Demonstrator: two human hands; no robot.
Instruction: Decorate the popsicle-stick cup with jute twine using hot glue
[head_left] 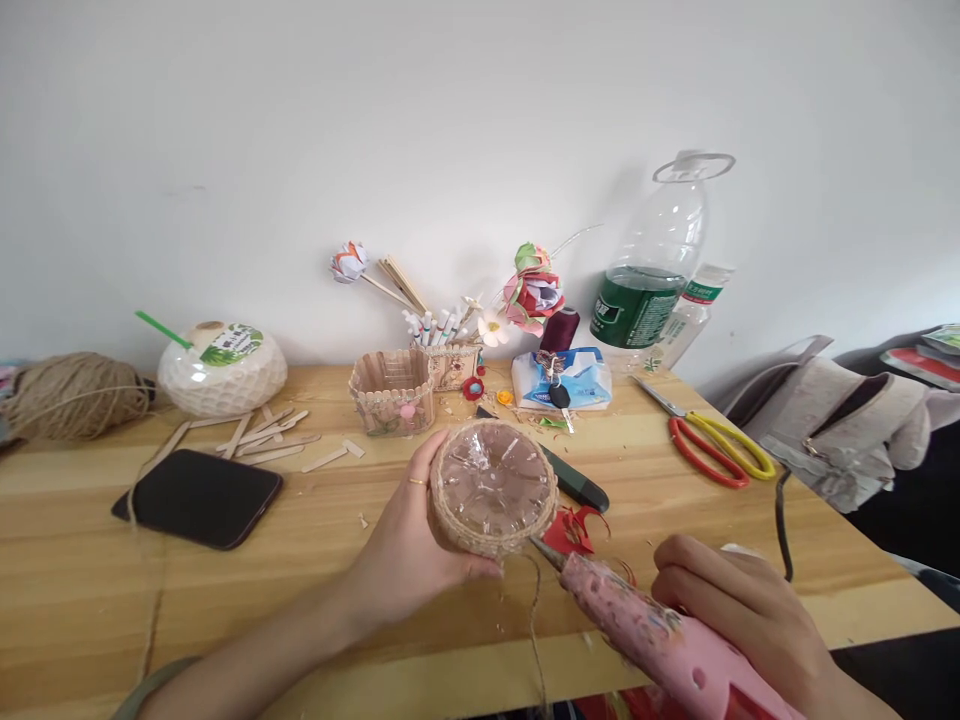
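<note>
My left hand (405, 530) grips a clear plastic bottle bottom (495, 478) whose side is wrapped in jute twine; its ribbed base faces up towards me. My right hand (739, 600) is closed around a pink hot glue gun (660, 640). The metal nozzle points up and left, at the lower right edge of the wrapped rim; whether it touches cannot be made out. From beneath the bottle bottom a loose end of twine (535, 620) hangs towards the table's front edge. Red paper scraps (570, 530) lie just behind the nozzle.
A black phone (199, 497), craft sticks (262, 437), a coconut (223, 370) and a twine ball (75, 395) are on the left. Small stick baskets (394, 400), tissues (592, 375) and a large bottle (649, 270) line the wall. Scissors (712, 445) and a dark-green cutter (577, 482) lie right.
</note>
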